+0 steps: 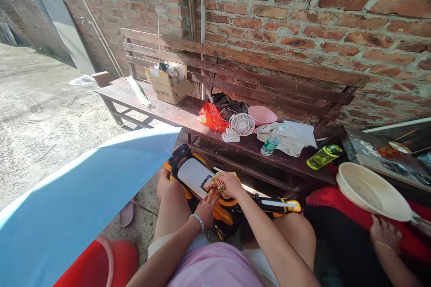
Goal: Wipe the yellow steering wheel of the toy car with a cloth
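Between my knees stands a yellow-and-black machine with a white top panel (193, 174), its exact kind unclear. My right hand (230, 184) is closed on a crumpled, patterned yellowish cloth (218, 181), pressed against the machine near the white panel's lower end. Just to its left, my left hand (206, 210) lies on the machine with fingers stretched toward the cloth, a beaded bracelet at its wrist. A black-and-yellow arm with a white strip (276, 205) sticks out to the right beside my right knee. My right hand covers part of the cloth.
A wooden bench (164, 110) along the brick wall bears a cardboard box (166, 87), white fan (241, 124), water bottle (270, 143) and green bottle (323, 157). A blue umbrella (101, 179) and red bucket (126, 255) stand left. Another person's hand (385, 234) is near a cream basin (370, 193).
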The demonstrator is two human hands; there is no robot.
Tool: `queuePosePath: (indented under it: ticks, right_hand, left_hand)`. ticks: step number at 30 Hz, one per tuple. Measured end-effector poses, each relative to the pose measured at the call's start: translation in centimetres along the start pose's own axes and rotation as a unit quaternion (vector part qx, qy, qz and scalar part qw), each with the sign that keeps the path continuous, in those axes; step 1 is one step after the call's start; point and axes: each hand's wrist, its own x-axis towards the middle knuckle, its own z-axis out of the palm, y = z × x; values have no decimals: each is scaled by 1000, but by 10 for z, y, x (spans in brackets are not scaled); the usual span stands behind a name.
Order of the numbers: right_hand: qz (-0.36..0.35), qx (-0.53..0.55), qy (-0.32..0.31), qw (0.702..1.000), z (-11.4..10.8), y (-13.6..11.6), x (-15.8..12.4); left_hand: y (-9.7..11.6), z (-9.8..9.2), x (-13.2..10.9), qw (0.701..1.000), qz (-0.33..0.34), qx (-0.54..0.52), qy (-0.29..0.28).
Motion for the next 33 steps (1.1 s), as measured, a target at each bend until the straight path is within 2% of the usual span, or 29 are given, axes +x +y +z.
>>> queuePosePath:
  ticks: [4, 8, 11, 15, 21, 24, 27, 30, 32, 33]
  right_hand:
    - [107, -44, 25, 993, -10, 6, -11]
    - [205, -65, 45, 976, -7, 15, -38]
    - [216, -64, 52, 973, 4, 10, -64]
    - [231, -61, 33, 971, 19, -15, -92]
    - [214, -30, -5, 976, 30, -54, -107]
    - [178, 26, 4, 984, 39, -56, -107]
    - [155, 137, 39, 978, 43, -46, -94]
    - [154, 220, 133, 954, 31, -31, -67]
    - [164, 204, 196, 945, 19, -23, -44]
    - [173, 181, 205, 946, 13, -22, -33]
  left_hand:
    - [-3, 3, 0, 1000, 12, -13, 8]
    - [-7, 8, 1, 1000, 19, -3, 16]
    - [-9, 12, 2, 1000, 22, -9, 20]
    - [-12, 16, 4, 999, 25, -43, 22]
    - [-18, 20, 7, 997, 45, -53, 31]
    - [-24, 26, 10, 995, 46, -74, 39]
    - [-30, 35, 14, 986, 84, -124, 73]
    - [-36, 42, 17, 968, 123, -183, 118]
    - [-38, 45, 19, 961, 130, -205, 136]
    - [-39, 46, 19, 958, 133, -211, 141]
